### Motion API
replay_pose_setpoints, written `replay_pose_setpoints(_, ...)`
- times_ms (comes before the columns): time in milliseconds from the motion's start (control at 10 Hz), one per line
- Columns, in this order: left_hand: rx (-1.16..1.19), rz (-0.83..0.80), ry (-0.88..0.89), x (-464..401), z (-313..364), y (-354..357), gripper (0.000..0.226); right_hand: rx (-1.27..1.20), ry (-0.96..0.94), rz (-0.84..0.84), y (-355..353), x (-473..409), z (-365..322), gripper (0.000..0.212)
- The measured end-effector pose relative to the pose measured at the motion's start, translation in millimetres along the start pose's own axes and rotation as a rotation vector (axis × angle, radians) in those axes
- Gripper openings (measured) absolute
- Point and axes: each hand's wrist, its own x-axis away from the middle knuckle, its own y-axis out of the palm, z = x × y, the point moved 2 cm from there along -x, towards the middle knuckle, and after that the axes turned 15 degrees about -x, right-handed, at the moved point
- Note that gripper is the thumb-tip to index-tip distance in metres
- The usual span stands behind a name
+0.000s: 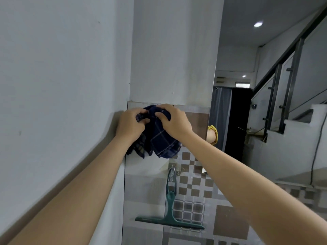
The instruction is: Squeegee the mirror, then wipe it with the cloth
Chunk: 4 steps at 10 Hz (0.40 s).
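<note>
I hold a dark blue plaid cloth (159,138) bunched up in both hands, close in front of the tiled wall at about head height. My left hand (130,124) grips its upper left part and my right hand (174,121) presses on its top right. Loose folds hang below my hands. The green squeegee (169,220) hangs blade-down from a hook (172,169) on the tiles beneath the cloth. The mirror (265,121) fills the right side, its left edge just right of my right wrist. It reflects an arm with a yellow sleeve and a staircase.
A plain white wall (53,85) runs along the left, close to my left arm. The tiled panel (145,191) with brown and grey checks sits between that wall and the mirror. Above the tiles is a white pillar face.
</note>
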Motion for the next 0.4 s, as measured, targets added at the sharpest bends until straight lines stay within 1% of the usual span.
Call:
replay_pose_setpoints(100,0.107,0.082,-0.019,8,-3,9,0.026,-0.217,0.062,0.108,12,10,3,0.028)
replay_pose_setpoints(200,0.123,0.073,-0.028,11,-4,13,0.024,-0.471,0.179,0.218,23,20,-1,0.023)
replay_pose_setpoints(300,0.192,0.037,-0.075,19,-5,13,0.026,-0.803,0.343,0.308,32,34,-9,0.013)
replay_pose_setpoints(400,0.349,0.018,-0.160,41,-5,14,0.035,-1.109,0.578,0.426,37,52,-9,0.024)
